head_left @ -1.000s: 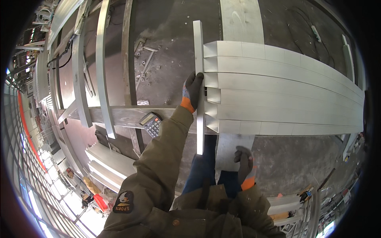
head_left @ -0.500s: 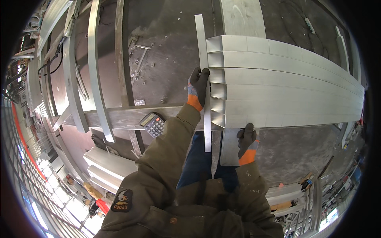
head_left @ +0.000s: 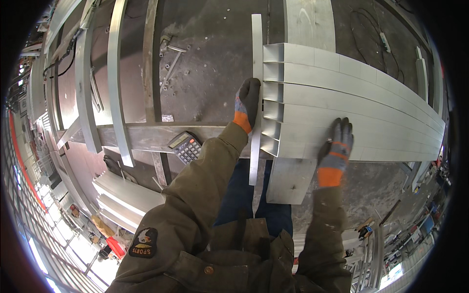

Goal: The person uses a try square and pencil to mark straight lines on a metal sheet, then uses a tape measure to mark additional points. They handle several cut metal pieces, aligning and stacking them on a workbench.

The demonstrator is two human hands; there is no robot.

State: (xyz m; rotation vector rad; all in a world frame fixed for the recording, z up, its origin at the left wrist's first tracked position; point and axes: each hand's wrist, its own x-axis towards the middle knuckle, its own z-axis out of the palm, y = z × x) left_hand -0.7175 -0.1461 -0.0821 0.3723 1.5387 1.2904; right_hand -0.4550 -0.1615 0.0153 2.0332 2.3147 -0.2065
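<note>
Several silvery hollow metal profiles [head_left: 361, 105] lie side by side, their open ends toward the left. Across those ends stands a long, narrow flat metal bar [head_left: 257, 49]. My left hand [head_left: 248, 100], in a dark grey glove with an orange cuff, is closed round the bar and holds it close to the profile ends; its fingertips are partly hidden. On the nearest profiles, by their front edge, my right hand [head_left: 338, 144] lies with its gloved fingers stretched out, slightly blurred. It grips nothing.
A wide metal beam [head_left: 292, 180] runs under the profiles. Left of my forearm a calculator [head_left: 185, 146] rests on a cross rail [head_left: 141, 134]. Long metal bars [head_left: 116, 73] stand out at the left, and small cut pieces [head_left: 171, 68] litter the surface beyond. A cable [head_left: 386, 44] lies at the far right.
My right hand has moved from the profiles' front left corner to the right and farther onto their top, its fingers now stretched out. My left hand still holds the bar at the ends.
</note>
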